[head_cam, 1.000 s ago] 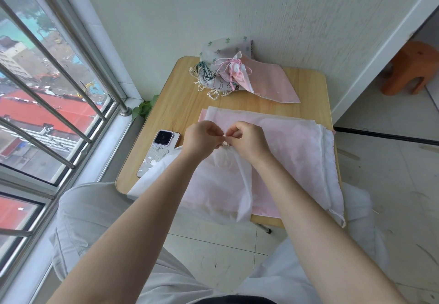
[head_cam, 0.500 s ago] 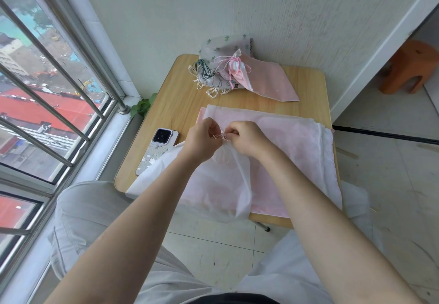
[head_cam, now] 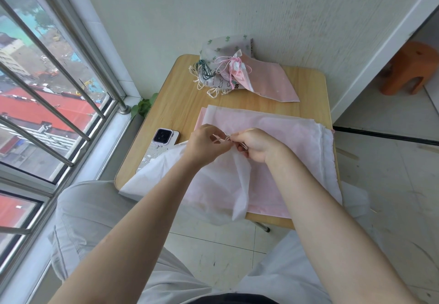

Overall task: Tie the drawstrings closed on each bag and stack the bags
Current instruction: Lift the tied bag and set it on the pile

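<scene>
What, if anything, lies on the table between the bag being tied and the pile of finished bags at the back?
Nothing visible. Both hands hold the white bag at its drawstring. Only bare wooden table separates it from the tied bags. The phone lies off to the left.

No text, label, brand or number can be read anywhere. A small patterned bag (head_cam: pixel 217 82) in the tied pile beyond the hands carries dark printed marks that may be lettering, too small and blurred to make out. The phone (head_cam: pixel 158 145) lying just to the left of the left hand (head_cam: pixel 206 146) shows only pale decorative shapes on its case, with no legible writing.
</scene>
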`<action>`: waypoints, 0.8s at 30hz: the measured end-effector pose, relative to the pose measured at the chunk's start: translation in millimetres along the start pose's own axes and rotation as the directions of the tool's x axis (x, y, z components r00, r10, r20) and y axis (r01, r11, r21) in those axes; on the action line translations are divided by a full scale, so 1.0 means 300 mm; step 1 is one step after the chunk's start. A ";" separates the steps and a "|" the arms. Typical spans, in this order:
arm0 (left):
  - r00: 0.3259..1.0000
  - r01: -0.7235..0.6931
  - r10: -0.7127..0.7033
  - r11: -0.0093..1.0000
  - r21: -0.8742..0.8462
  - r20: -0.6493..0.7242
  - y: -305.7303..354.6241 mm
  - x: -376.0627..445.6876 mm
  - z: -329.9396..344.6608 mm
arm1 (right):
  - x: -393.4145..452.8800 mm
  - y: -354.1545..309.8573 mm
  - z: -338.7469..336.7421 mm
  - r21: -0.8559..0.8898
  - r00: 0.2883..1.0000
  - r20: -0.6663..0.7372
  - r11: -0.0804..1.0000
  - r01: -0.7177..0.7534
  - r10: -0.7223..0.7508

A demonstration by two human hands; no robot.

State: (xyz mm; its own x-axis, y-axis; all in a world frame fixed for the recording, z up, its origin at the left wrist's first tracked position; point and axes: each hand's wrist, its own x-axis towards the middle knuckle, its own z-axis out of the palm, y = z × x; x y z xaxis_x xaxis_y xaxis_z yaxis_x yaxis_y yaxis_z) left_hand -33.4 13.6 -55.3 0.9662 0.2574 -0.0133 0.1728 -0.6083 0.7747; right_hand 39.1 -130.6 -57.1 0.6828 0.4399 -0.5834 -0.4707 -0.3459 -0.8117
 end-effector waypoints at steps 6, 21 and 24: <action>0.998 0.066 -0.065 0.995 0.073 -0.010 0.013 0.015 -0.017 | -0.019 0.005 -0.006 0.024 0.999 -0.024 0.999 0.040 -0.039; 0.934 0.284 -0.249 0.952 -0.111 0.256 0.027 0.040 -0.046 | -0.017 0.023 0.007 -0.296 0.895 -0.355 0.941 0.165 -0.268; 0.953 0.245 -0.243 0.970 0.012 0.182 0.020 0.039 -0.047 | -0.001 0.048 -0.008 -0.365 0.863 -0.415 0.921 0.134 -0.289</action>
State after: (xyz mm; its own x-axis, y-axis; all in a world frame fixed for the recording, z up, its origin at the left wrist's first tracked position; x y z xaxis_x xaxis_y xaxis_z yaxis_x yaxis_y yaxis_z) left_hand -23.6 23.6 -42.0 0.9135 0.2565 -0.3157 0.4063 -0.5361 0.7399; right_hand 33.5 -137.8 -68.6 0.9569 0.1360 -0.2565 -0.1386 -0.5622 -0.8153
